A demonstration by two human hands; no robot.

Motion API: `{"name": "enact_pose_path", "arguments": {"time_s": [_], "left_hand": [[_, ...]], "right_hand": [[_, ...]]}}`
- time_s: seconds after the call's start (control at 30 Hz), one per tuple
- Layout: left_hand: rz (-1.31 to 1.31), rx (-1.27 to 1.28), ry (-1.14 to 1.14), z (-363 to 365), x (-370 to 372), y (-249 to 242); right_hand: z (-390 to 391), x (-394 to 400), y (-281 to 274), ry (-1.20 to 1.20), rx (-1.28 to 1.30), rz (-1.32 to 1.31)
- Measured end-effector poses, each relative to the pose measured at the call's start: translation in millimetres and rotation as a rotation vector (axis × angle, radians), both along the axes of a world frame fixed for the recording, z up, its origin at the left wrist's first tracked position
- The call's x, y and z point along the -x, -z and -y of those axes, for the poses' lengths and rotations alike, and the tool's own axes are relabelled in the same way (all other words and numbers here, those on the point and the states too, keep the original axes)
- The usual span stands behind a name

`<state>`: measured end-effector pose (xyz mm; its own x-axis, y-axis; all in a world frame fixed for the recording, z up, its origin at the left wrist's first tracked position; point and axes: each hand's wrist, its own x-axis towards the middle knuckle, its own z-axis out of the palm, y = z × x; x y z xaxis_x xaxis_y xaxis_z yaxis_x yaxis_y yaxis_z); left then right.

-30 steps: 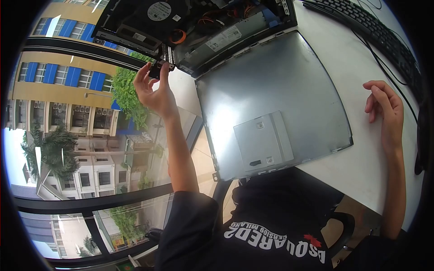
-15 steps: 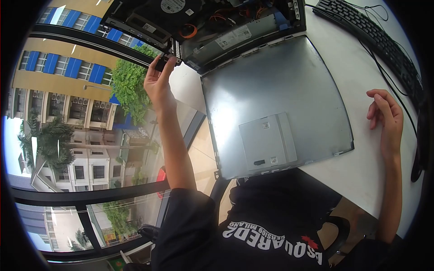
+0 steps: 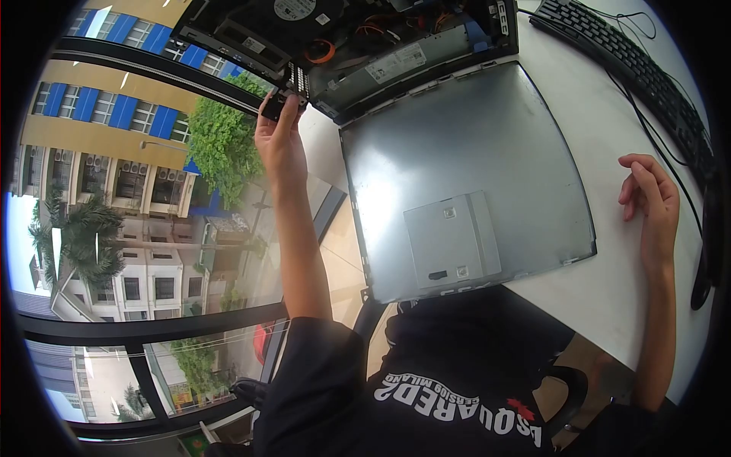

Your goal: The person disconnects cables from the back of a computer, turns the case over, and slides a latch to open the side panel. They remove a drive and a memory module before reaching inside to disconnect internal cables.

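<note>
At the lower left corner of an opened desktop computer case, my left hand pinches a small black part between thumb and fingers. It sits right beside a perforated metal grille on the case, and my fingers partly hide it; its exact kind I cannot tell. A flat metal side panel lies in front of the case, its inner face up. Over on the right, my right hand hovers by the desk with loosely curled, parted fingers and nothing in them.
A black keyboard with cables lies along the right side of the white desk. Large windows with a dark frame border the left. Inside the case show a fan and an orange cable loop.
My left hand has shifted slightly to the right and turned a little, with the small black part still in its pinch. The right hand and the panel look almost unchanged.
</note>
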<state>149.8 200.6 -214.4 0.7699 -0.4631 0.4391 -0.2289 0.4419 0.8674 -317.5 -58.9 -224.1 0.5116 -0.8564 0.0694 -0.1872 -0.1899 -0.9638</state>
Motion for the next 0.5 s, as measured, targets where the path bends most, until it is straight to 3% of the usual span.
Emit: {"name": "enact_pose_path", "arguments": {"time_s": [0.1, 0.5], "left_hand": [[-0.052, 0.080, 0.038, 4.2, 3.0, 2.2], [0.062, 0.006, -0.147, 10.0, 18.3, -1.4]], "right_hand": [[0.6, 0.0, 1.0, -0.003, 0.000, 0.002], [0.3, 0.8, 0.5, -0.019, 0.012, 0.009]]}}
